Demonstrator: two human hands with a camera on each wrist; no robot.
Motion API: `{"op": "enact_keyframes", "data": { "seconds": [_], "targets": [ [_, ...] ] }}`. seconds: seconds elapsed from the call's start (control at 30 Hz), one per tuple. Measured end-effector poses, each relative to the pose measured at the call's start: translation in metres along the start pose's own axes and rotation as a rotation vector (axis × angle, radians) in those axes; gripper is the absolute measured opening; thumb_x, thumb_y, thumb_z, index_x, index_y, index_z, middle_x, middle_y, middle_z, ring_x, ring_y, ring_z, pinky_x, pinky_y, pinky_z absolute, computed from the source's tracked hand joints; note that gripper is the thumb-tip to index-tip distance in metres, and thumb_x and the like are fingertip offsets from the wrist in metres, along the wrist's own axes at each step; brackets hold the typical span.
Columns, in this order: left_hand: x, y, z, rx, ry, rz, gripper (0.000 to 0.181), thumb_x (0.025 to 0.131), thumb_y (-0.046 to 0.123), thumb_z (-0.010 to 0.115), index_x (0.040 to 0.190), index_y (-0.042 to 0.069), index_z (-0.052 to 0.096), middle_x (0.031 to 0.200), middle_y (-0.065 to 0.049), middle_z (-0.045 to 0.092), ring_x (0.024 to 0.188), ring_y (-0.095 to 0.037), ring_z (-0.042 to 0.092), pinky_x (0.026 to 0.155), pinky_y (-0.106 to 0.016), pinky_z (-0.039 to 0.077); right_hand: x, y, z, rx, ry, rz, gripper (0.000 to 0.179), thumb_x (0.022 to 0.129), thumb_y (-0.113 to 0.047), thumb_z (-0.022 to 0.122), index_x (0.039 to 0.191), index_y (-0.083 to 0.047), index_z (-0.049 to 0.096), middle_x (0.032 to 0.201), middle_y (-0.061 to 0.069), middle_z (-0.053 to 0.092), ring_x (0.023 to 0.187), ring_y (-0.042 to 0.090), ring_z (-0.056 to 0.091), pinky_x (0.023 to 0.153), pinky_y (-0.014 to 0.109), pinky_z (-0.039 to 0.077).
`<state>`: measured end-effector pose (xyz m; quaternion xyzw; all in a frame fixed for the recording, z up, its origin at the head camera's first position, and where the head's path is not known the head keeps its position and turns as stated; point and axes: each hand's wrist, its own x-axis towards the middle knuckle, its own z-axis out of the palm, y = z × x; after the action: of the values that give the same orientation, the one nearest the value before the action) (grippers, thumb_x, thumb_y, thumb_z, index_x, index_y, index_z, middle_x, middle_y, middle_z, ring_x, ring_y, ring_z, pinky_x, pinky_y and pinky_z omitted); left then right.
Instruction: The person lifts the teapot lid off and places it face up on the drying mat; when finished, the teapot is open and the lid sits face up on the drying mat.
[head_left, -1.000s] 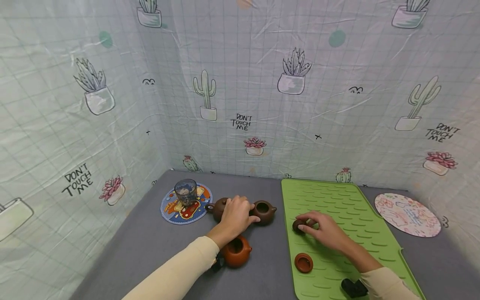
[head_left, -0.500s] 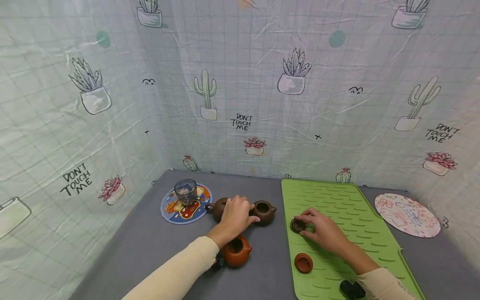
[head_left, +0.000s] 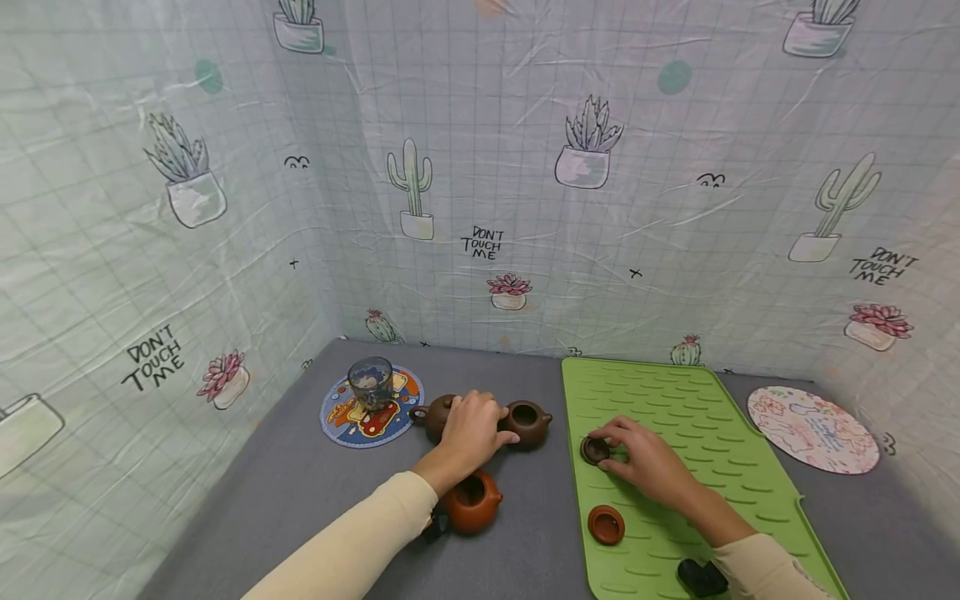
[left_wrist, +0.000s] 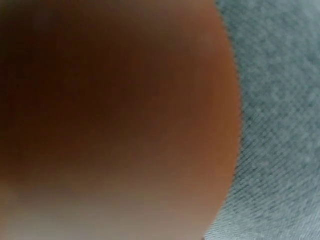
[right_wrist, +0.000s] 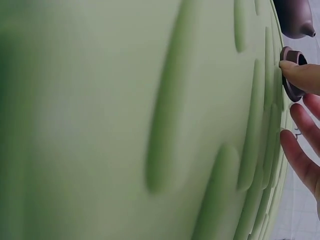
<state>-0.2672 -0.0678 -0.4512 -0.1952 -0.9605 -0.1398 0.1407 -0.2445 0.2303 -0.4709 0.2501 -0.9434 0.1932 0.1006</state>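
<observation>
My left hand (head_left: 472, 432) grips a dark brown teapot (head_left: 534, 432) at its handle side, the thumb against its body; the fingers hide the handle. This teapot has no lid on, and its spout points right. A second brown teapot (head_left: 435, 419) is partly hidden behind the same hand. My right hand (head_left: 637, 458) pinches a small dark brown teapot lid (head_left: 596, 451) by its edge, hollow side up, at the left of the green mat (head_left: 675, 400). In the right wrist view, thumb and fingers hold the lid (right_wrist: 295, 75) close over the mat.
An orange-brown lidless teapot (head_left: 476, 508) sits below my left forearm. Its colour matches an upturned lid (head_left: 607, 525) on the mat. A smoky glass (head_left: 371, 385) stands on a blue round coaster (head_left: 337, 429). A pink patterned coaster (head_left: 813, 429) lies at right.
My right hand has shifted slightly left and tipped the brown lid so its hollow faces up, then kept nearly still. The left hand has stayed in place.
</observation>
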Motion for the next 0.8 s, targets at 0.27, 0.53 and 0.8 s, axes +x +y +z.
{"op": "enact_keyframes", "data": {
  "seconds": [0.27,0.53,0.8],
  "targets": [
    [0.002,0.001,-0.004,0.018,-0.062,0.007,0.040,0.082,0.046,0.083,0.108,0.016,0.081,0.099,-0.001,0.074,0.083,-0.019,0.059,0.068,-0.028,0.033,0.001,-0.001,0.000,0.041,-0.020,0.016,0.039,0.082,-0.014,0.085,0.119,-0.017,0.074,0.110,-0.001,0.067,0.094,0.018,0.068,0.073,0.028,0.055],
    [0.004,0.002,-0.012,0.092,-0.181,0.039,0.037,0.090,0.036,0.079,0.121,0.017,0.077,0.110,-0.003,0.073,0.095,-0.023,0.062,0.073,-0.034,0.041,0.001,-0.002,0.001,0.051,-0.028,0.017,0.039,0.082,-0.013,0.085,0.120,-0.016,0.073,0.109,0.000,0.066,0.093,0.019,0.068,0.072,0.027,0.055],
    [0.001,-0.004,-0.022,0.061,-0.135,0.046,0.050,0.088,0.038,0.079,0.135,0.023,0.069,0.138,-0.009,0.061,0.122,-0.029,0.055,0.093,-0.050,0.046,0.001,-0.002,0.000,0.067,-0.014,0.006,0.038,0.082,-0.014,0.085,0.119,-0.017,0.074,0.108,-0.002,0.067,0.094,0.020,0.069,0.072,0.028,0.055]
  ]
}}
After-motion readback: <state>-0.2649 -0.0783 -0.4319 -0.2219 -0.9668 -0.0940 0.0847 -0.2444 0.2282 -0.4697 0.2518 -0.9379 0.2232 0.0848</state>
